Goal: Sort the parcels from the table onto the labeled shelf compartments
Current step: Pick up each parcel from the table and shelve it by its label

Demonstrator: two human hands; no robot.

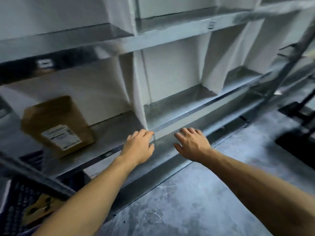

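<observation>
So far one brown parcel [57, 126] with a white label lies in the left compartment of the metal shelf [179, 108], leaning toward its back wall. Both hands are bare and empty: the left hand [139, 147] rests with fingers loosely spread at the shelf's front edge by the divider [136, 86], the right hand [192, 142] hovers open just beside it. Neighbouring compartments show nothing in them. No desk is in view, so how many parcels remain cannot be told.
</observation>
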